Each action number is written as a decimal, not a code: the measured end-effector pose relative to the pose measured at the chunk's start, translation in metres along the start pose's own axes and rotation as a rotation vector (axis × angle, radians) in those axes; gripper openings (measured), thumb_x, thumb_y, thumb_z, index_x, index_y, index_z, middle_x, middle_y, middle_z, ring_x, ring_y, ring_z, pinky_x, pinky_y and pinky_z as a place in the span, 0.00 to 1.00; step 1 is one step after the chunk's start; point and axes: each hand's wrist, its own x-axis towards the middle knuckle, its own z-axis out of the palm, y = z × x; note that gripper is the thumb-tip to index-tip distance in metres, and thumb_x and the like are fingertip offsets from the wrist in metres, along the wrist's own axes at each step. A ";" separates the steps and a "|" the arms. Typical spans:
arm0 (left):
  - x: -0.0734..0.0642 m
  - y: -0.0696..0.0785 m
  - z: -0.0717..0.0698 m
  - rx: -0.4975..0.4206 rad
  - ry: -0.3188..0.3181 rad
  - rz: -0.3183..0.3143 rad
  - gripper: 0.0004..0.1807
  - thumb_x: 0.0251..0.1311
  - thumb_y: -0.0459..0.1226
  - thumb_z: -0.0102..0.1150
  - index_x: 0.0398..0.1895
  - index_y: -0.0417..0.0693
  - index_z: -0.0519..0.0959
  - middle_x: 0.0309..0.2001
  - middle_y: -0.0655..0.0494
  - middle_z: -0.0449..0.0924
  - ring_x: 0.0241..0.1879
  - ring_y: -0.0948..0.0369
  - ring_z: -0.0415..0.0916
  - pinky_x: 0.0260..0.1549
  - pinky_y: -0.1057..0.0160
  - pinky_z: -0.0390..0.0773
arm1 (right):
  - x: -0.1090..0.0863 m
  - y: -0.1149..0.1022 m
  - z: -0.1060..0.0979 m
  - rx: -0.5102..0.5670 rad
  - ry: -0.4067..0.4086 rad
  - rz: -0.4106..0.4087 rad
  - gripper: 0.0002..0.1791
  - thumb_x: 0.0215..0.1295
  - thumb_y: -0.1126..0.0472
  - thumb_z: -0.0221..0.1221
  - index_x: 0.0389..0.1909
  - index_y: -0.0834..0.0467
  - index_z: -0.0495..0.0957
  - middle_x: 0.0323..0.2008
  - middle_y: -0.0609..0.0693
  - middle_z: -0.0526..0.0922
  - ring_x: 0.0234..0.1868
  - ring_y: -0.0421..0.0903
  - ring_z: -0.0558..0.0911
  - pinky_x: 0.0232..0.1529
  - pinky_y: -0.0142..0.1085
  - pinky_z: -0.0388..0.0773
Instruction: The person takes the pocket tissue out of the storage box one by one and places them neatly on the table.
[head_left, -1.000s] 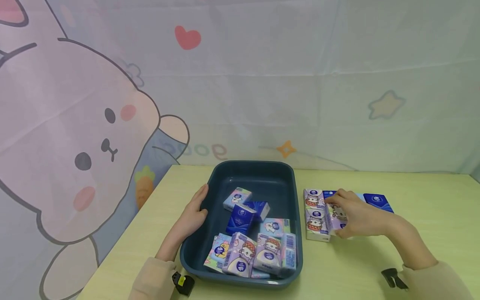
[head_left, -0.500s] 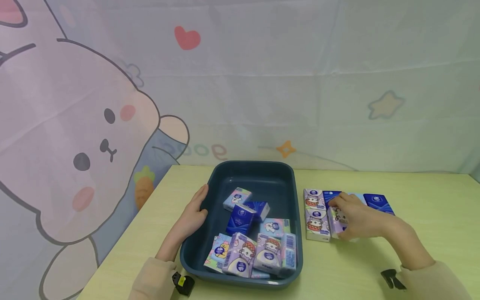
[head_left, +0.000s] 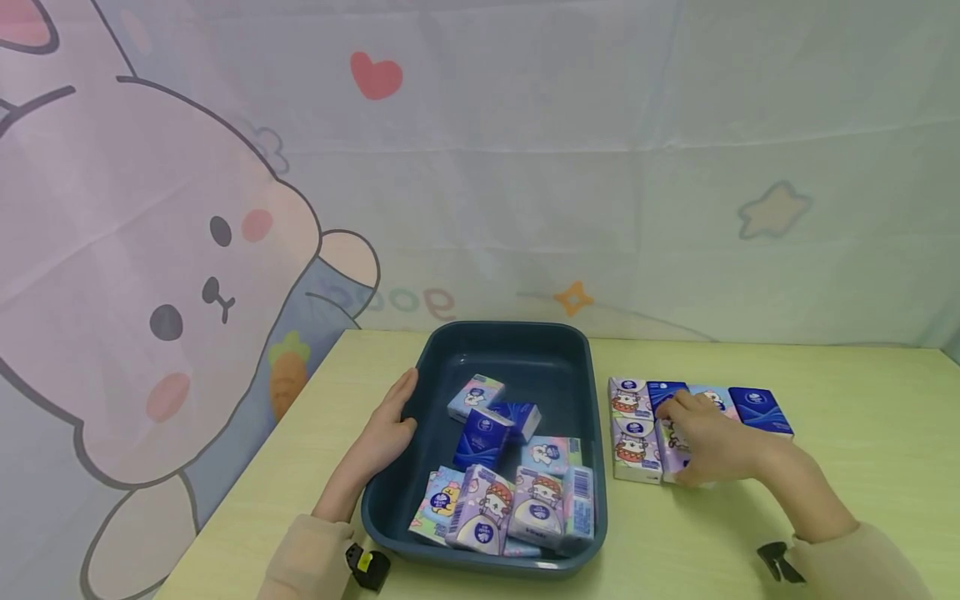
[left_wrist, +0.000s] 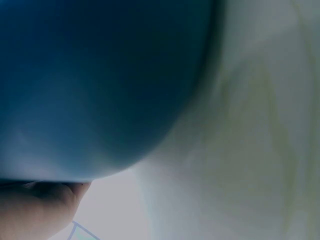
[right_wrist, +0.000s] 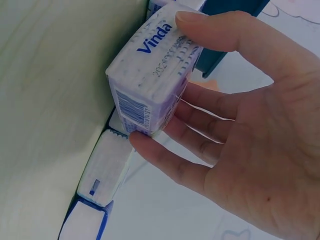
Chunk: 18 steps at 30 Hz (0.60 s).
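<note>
With right hand [head_left: 716,446], pinching a purple pack [head_left: 672,458] between thumb and fingers, just right of a matching pack [head_left: 637,452] on the table [head_left: 870,450]; with left hand [head_left: 386,432], fingers straight, touching left side of the blue tub [head_left: 513,343].

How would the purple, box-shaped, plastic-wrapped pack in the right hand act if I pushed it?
The purple pack would likely slide rather than roll, since its sides look flat. It might squash slightly, as its plastic looks wrinkled. It's probably light: the right hand holds it alone.
</note>
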 end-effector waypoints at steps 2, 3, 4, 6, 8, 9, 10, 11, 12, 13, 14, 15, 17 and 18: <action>0.000 0.000 0.000 0.000 0.001 0.000 0.38 0.60 0.23 0.36 0.76 0.38 0.44 0.78 0.44 0.38 0.77 0.44 0.35 0.72 0.41 0.42 | 0.000 0.000 0.001 -0.007 -0.002 -0.004 0.40 0.37 0.58 0.74 0.53 0.66 0.69 0.49 0.57 0.72 0.56 0.64 0.70 0.59 0.62 0.67; 0.000 0.000 0.000 0.002 0.002 0.000 0.38 0.60 0.23 0.36 0.76 0.38 0.44 0.78 0.44 0.38 0.77 0.44 0.35 0.72 0.41 0.42 | 0.000 0.000 0.002 -0.010 -0.002 -0.006 0.40 0.37 0.58 0.74 0.53 0.67 0.69 0.49 0.57 0.72 0.56 0.64 0.70 0.59 0.62 0.68; 0.000 0.000 0.000 0.002 0.002 0.000 0.38 0.60 0.23 0.36 0.76 0.38 0.44 0.78 0.44 0.38 0.77 0.44 0.35 0.72 0.42 0.42 | 0.000 0.000 0.002 -0.013 -0.003 -0.011 0.40 0.37 0.58 0.74 0.53 0.67 0.69 0.49 0.57 0.72 0.56 0.64 0.70 0.59 0.62 0.67; 0.000 0.001 0.000 0.002 0.001 -0.001 0.38 0.60 0.23 0.36 0.76 0.38 0.44 0.78 0.44 0.38 0.77 0.44 0.35 0.72 0.41 0.42 | 0.000 0.000 0.002 -0.017 -0.002 -0.018 0.40 0.37 0.59 0.74 0.53 0.67 0.69 0.49 0.58 0.72 0.56 0.65 0.70 0.59 0.62 0.67; 0.000 0.001 0.000 0.003 0.000 -0.003 0.38 0.60 0.23 0.36 0.76 0.38 0.44 0.78 0.43 0.38 0.77 0.44 0.35 0.72 0.41 0.42 | 0.000 0.000 0.003 -0.020 -0.003 -0.020 0.40 0.37 0.59 0.74 0.53 0.68 0.69 0.49 0.58 0.72 0.56 0.64 0.71 0.59 0.61 0.68; 0.000 0.001 0.000 0.002 -0.001 -0.003 0.38 0.60 0.23 0.36 0.76 0.38 0.44 0.78 0.43 0.38 0.77 0.44 0.35 0.72 0.41 0.42 | 0.000 -0.001 0.003 -0.024 -0.005 -0.021 0.40 0.36 0.59 0.74 0.53 0.68 0.68 0.49 0.59 0.72 0.56 0.64 0.71 0.58 0.60 0.69; 0.000 0.001 0.000 0.000 -0.001 -0.004 0.38 0.60 0.23 0.36 0.76 0.38 0.44 0.78 0.44 0.38 0.77 0.44 0.35 0.72 0.41 0.42 | 0.000 -0.001 0.003 -0.029 -0.006 -0.021 0.41 0.36 0.59 0.75 0.53 0.68 0.68 0.49 0.59 0.72 0.55 0.64 0.71 0.58 0.60 0.69; -0.001 0.001 0.000 0.000 -0.002 -0.006 0.38 0.61 0.23 0.36 0.76 0.38 0.44 0.78 0.44 0.38 0.77 0.44 0.35 0.72 0.42 0.42 | 0.001 -0.001 0.003 -0.034 -0.007 -0.019 0.41 0.36 0.58 0.75 0.54 0.68 0.68 0.49 0.59 0.72 0.55 0.63 0.71 0.58 0.59 0.70; -0.001 0.001 -0.001 -0.001 -0.001 -0.006 0.37 0.61 0.23 0.36 0.76 0.38 0.44 0.78 0.44 0.38 0.77 0.44 0.35 0.72 0.42 0.42 | 0.001 -0.001 0.003 -0.040 -0.009 -0.017 0.41 0.37 0.57 0.75 0.54 0.68 0.68 0.49 0.59 0.72 0.55 0.63 0.71 0.58 0.59 0.70; -0.001 0.001 -0.001 -0.001 -0.001 -0.007 0.38 0.61 0.23 0.36 0.76 0.38 0.44 0.78 0.44 0.38 0.77 0.45 0.35 0.72 0.42 0.42 | 0.001 -0.001 0.003 -0.046 -0.009 -0.017 0.41 0.37 0.57 0.75 0.54 0.68 0.68 0.49 0.59 0.72 0.54 0.62 0.71 0.57 0.58 0.71; -0.001 0.002 -0.001 0.002 0.001 -0.003 0.38 0.60 0.23 0.36 0.76 0.38 0.44 0.78 0.43 0.38 0.77 0.44 0.36 0.72 0.41 0.42 | 0.001 -0.001 0.004 -0.051 -0.009 -0.017 0.42 0.37 0.56 0.75 0.54 0.68 0.68 0.49 0.59 0.72 0.53 0.62 0.71 0.56 0.58 0.71; -0.001 0.002 -0.001 0.003 0.002 -0.003 0.38 0.60 0.23 0.36 0.76 0.38 0.44 0.78 0.43 0.38 0.77 0.44 0.36 0.72 0.42 0.42 | 0.002 -0.001 0.004 -0.055 -0.009 -0.014 0.42 0.37 0.56 0.75 0.53 0.68 0.68 0.49 0.59 0.72 0.53 0.61 0.71 0.56 0.57 0.71; -0.001 0.002 -0.001 0.005 0.003 -0.003 0.38 0.60 0.23 0.36 0.76 0.37 0.44 0.78 0.43 0.38 0.77 0.45 0.36 0.72 0.42 0.43 | 0.002 -0.001 0.005 -0.058 -0.008 -0.009 0.41 0.38 0.55 0.75 0.53 0.67 0.68 0.49 0.59 0.71 0.52 0.60 0.71 0.56 0.57 0.72; -0.001 0.002 -0.001 0.005 0.003 -0.001 0.38 0.60 0.23 0.36 0.76 0.37 0.44 0.78 0.43 0.38 0.77 0.45 0.36 0.72 0.42 0.42 | 0.002 -0.002 0.005 -0.056 -0.006 -0.007 0.41 0.38 0.55 0.75 0.53 0.67 0.68 0.49 0.58 0.71 0.52 0.60 0.71 0.56 0.56 0.72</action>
